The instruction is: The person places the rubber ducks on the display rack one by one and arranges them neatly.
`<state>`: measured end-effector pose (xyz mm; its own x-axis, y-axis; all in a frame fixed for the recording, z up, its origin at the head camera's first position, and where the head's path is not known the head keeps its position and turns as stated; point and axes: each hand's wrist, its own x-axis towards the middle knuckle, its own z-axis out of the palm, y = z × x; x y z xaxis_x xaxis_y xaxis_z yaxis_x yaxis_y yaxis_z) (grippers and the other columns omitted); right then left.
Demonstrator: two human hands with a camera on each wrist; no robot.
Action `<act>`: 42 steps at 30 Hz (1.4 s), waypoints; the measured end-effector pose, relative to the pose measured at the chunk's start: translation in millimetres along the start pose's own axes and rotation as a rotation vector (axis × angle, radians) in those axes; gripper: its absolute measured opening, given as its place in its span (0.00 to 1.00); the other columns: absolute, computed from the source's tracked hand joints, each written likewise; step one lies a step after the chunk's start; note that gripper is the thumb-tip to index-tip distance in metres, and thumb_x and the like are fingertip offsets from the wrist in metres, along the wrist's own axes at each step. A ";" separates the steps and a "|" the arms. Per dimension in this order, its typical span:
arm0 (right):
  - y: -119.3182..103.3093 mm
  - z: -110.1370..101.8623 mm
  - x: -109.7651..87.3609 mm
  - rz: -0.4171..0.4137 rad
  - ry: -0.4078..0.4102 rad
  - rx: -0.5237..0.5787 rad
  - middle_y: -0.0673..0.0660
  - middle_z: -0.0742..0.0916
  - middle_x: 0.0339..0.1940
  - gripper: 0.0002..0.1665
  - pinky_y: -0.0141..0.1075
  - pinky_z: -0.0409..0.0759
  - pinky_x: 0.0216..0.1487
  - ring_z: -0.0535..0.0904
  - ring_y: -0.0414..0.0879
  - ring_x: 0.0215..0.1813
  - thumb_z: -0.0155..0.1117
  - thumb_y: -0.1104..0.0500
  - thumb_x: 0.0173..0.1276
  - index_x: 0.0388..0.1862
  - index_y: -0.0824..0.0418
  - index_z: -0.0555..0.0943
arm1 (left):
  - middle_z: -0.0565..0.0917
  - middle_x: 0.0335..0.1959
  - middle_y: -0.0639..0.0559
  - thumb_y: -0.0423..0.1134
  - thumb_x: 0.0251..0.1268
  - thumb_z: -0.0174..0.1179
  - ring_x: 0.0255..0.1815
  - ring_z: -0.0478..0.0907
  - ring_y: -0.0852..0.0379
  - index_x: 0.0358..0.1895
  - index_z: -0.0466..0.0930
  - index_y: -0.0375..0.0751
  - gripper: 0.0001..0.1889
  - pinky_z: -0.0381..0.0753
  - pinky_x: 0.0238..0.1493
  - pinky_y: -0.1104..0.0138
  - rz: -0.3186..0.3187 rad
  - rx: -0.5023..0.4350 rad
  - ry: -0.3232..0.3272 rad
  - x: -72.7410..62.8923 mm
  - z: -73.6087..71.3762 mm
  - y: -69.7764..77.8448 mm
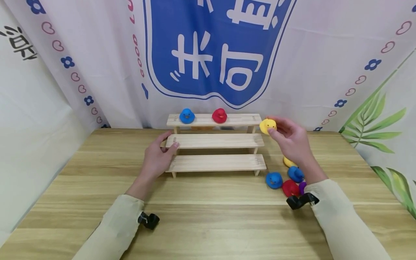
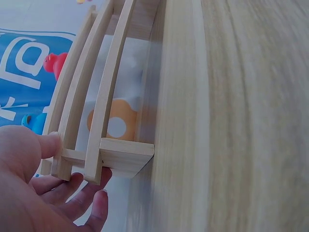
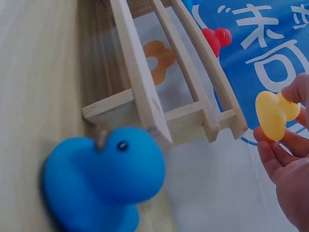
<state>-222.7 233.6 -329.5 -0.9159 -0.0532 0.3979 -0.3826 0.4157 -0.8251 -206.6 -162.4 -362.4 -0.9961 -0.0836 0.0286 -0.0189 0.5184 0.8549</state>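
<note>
A three-tier wooden display stand [image 1: 214, 141] stands on the table. Its top tier bears a blue rubber duck [image 1: 186, 116] at the left and a red rubber duck [image 1: 220, 116] near the middle. My left hand [image 1: 156, 157] grips the stand's left end, thumb on the middle tier and fingers around the side, as the left wrist view [image 2: 53, 188] also shows. Beyond the top tier's right end, my right hand [image 1: 294, 141] pinches a yellow rubber duck [image 1: 267, 126] between thumb and fingers, held in the air. The right wrist view shows this yellow duck [image 3: 272, 116] apart from the stand.
Right of the stand lie loose ducks: a blue one [image 1: 274, 180], a red one [image 1: 290, 188], another blue one [image 1: 295, 174], a yellow one [image 1: 287, 162] and a partly hidden purple one [image 1: 302, 187]. A printed curtain [image 1: 123, 94] hangs behind the wooden table [image 1: 201, 231].
</note>
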 end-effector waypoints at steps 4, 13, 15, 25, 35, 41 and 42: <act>-2.9 2.9 9.4 -0.027 -0.007 0.028 0.62 0.84 0.71 0.23 0.20 0.79 0.61 0.82 0.36 0.64 0.63 0.58 0.81 0.71 0.64 0.79 | 0.68 0.82 0.44 0.50 0.82 0.58 0.37 0.78 0.57 0.84 0.62 0.52 0.33 0.78 0.30 0.69 0.003 0.000 -0.001 0.3 0.4 0.5; -6.1 16.6 28.5 -0.036 -0.060 0.037 0.63 0.85 0.70 0.23 0.20 0.79 0.62 0.82 0.45 0.66 0.63 0.60 0.80 0.71 0.65 0.80 | 0.68 0.82 0.43 0.50 0.82 0.58 0.36 0.78 0.58 0.84 0.62 0.52 0.33 0.78 0.29 0.69 0.001 -0.005 0.002 -0.3 0.7 0.0; -6.0 19.8 32.0 -0.031 -0.068 0.030 0.62 0.85 0.70 0.23 0.21 0.79 0.63 0.82 0.51 0.69 0.63 0.60 0.81 0.71 0.64 0.80 | 0.68 0.82 0.44 0.50 0.82 0.58 0.37 0.79 0.57 0.84 0.62 0.52 0.33 0.78 0.28 0.69 0.001 -0.009 -0.001 -0.3 0.3 -0.9; 1.2 28.0 42.6 -0.024 -0.077 0.002 0.63 0.85 0.70 0.23 0.37 0.79 0.72 0.80 0.56 0.73 0.62 0.62 0.80 0.71 0.65 0.79 | 0.68 0.83 0.44 0.50 0.82 0.58 0.40 0.82 0.54 0.84 0.61 0.50 0.33 0.80 0.30 0.69 0.005 -0.017 -0.014 -0.2 -1.1 0.8; -0.4 31.8 48.6 0.035 -0.111 -0.012 0.61 0.80 0.76 0.25 0.53 0.72 0.79 0.74 0.56 0.79 0.60 0.60 0.82 0.74 0.62 0.77 | 0.67 0.83 0.44 0.50 0.82 0.58 0.44 0.84 0.51 0.85 0.61 0.51 0.34 0.80 0.30 0.69 0.003 -0.014 -0.014 -0.2 -1.1 1.1; 0.6 31.7 51.1 0.045 -0.137 -0.007 0.60 0.78 0.79 0.26 0.51 0.71 0.80 0.70 0.55 0.82 0.58 0.58 0.84 0.77 0.61 0.75 | 0.67 0.83 0.45 0.50 0.82 0.58 0.37 0.81 0.55 0.85 0.60 0.51 0.34 0.79 0.27 0.68 0.000 -0.017 -0.014 -1.5 -1.0 0.7; 0.5 31.5 51.5 0.050 -0.141 -0.006 0.60 0.78 0.79 0.26 0.51 0.71 0.80 0.70 0.55 0.82 0.58 0.58 0.84 0.77 0.61 0.74 | 0.67 0.83 0.45 0.50 0.82 0.58 0.36 0.81 0.56 0.85 0.61 0.51 0.34 0.78 0.27 0.68 0.002 -0.017 -0.014 -1.5 -0.8 0.9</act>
<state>-273.9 202.4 -322.0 -0.9420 -0.1586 0.2956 -0.3354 0.4263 -0.8401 -205.0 -162.5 -361.2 -0.9972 -0.0712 0.0231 -0.0160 0.5039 0.8636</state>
